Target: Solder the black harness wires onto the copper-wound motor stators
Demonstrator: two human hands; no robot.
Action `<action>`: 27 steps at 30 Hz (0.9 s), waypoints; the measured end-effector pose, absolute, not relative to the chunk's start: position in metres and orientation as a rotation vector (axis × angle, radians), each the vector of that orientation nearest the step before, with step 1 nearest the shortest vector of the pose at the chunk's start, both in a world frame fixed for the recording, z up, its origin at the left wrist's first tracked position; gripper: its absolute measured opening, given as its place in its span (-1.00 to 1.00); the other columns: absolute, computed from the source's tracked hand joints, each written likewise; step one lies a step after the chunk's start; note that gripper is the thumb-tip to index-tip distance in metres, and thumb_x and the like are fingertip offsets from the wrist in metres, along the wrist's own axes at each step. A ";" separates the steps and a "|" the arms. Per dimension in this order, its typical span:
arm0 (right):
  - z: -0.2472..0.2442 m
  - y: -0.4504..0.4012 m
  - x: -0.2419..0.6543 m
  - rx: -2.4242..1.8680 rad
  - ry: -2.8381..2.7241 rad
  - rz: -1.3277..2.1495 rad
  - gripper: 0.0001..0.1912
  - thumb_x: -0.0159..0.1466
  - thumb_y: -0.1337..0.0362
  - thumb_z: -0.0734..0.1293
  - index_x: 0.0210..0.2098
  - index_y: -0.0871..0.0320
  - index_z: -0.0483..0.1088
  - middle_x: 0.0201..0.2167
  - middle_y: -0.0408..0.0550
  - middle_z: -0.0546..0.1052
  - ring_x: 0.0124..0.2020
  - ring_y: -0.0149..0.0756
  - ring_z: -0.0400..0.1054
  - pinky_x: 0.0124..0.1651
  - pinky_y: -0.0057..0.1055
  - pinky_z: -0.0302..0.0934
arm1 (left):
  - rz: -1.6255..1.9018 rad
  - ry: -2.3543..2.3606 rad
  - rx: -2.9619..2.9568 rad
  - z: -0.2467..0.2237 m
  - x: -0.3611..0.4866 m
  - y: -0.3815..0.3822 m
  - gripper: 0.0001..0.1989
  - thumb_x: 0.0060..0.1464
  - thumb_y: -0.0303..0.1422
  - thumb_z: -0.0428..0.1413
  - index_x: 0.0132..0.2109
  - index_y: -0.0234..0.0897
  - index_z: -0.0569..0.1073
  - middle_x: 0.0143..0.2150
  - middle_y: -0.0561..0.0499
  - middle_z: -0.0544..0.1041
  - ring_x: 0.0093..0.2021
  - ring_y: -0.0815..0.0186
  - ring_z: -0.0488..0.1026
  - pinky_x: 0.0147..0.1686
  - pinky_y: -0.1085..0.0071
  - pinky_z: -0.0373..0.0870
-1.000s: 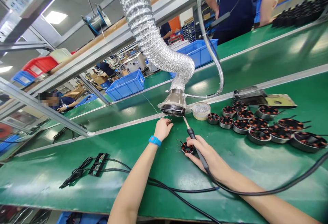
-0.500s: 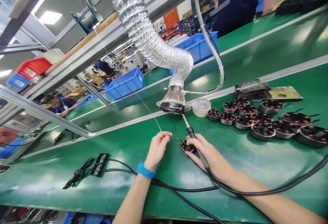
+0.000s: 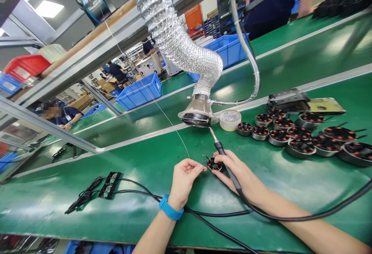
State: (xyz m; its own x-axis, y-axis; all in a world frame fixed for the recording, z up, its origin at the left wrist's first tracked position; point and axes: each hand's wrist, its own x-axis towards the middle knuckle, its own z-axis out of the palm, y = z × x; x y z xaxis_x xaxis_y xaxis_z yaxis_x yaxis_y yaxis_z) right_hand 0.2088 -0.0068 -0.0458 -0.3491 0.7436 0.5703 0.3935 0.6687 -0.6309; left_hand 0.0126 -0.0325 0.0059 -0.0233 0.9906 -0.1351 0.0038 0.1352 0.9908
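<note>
Left hand (image 3: 184, 178) had moved closer to the small coil ring (image 3: 214, 165), its fingertips pinching thin wire (image 3: 166, 116), so wire and ring were brought nearly together. Right hand (image 3: 242, 174) gripped a soldering iron (image 3: 231, 174), its fingers also about the ring, between both hands. Further rings (image 3: 301, 147) occupied the green bench (image 3: 130, 215); a blue crate (image 3: 139, 91) stood beyond.

Honestly, can't make out a single word or number anywhere here. Closest thing is a pale label (image 3: 22, 73) on the front of the red bin (image 3: 36, 64) up on the shelf, but it's way too blurry to read. The little blue bin (image 3: 4, 88) beside it has a whitish label (image 3: 11, 85) too, same deal. There's also a round dial (image 3: 151, 63) on the machine (image 3: 143, 69) in the back, markings too tiny to tell.
</note>
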 end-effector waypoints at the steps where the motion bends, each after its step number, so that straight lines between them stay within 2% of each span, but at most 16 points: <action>1: -0.046 -0.007 0.209 -0.885 -1.975 0.489 -0.79 0.36 0.35 0.27 -0.03 0.05 0.21 -0.01 0.05 0.33 -0.16 -0.26 0.43 -0.10 -0.31 0.39 | 1.120 1.301 1.104 0.005 0.013 -0.033 -0.73 0.02 -0.22 0.32 -0.31 -0.37 0.51 -0.29 -0.14 0.64 -0.47 0.44 0.39 -0.49 0.52 0.20; 8: -0.045 -0.008 0.207 -0.897 -1.972 0.495 -0.78 0.36 0.35 0.28 -0.03 0.04 0.22 0.00 0.06 0.34 -0.13 -0.24 0.44 -0.09 -0.30 0.40 | 1.162 1.348 1.160 0.001 0.014 -0.033 -0.75 0.00 -0.22 0.33 -0.33 -0.34 0.53 -0.38 -0.02 0.58 -0.38 0.38 0.44 -0.34 0.49 0.32; 14: -0.044 -0.008 0.209 -0.899 -1.980 0.508 -0.78 0.36 0.36 0.28 -0.03 0.05 0.23 0.00 0.06 0.34 -0.13 -0.25 0.44 -0.08 -0.31 0.39 | 1.174 1.414 1.129 0.005 0.012 -0.035 -0.72 0.00 -0.19 0.31 -0.33 -0.33 0.51 -0.41 -0.05 0.59 -0.41 0.36 0.46 -0.39 0.47 0.33; 20: -0.045 -0.008 0.209 -0.896 -1.981 0.515 -0.78 0.37 0.35 0.27 -0.01 0.05 0.22 0.02 0.07 0.33 -0.12 -0.24 0.43 -0.07 -0.30 0.39 | 1.179 1.373 1.127 0.005 0.014 -0.035 -0.75 0.00 -0.24 0.32 -0.34 -0.34 0.50 -0.41 -0.05 0.60 -0.36 0.34 0.49 -0.29 0.46 0.36; 24: -0.044 -0.008 0.209 -0.903 -1.986 0.506 -0.79 0.36 0.35 0.27 -0.03 0.05 0.22 0.01 0.07 0.34 -0.14 -0.24 0.44 -0.08 -0.29 0.40 | 1.149 1.368 1.162 0.004 0.015 -0.037 -0.76 0.01 -0.24 0.31 -0.34 -0.34 0.50 -0.38 -0.07 0.60 -0.36 0.33 0.47 -0.31 0.45 0.34; 27: -0.044 -0.008 0.209 -0.899 -1.985 0.502 -0.78 0.36 0.36 0.27 -0.03 0.05 0.22 0.01 0.07 0.33 -0.14 -0.24 0.44 -0.08 -0.29 0.40 | 1.117 1.367 1.208 0.000 0.015 -0.037 -0.75 0.02 -0.22 0.30 -0.31 -0.34 0.52 -0.38 -0.05 0.58 -0.42 0.38 0.38 -0.40 0.47 0.25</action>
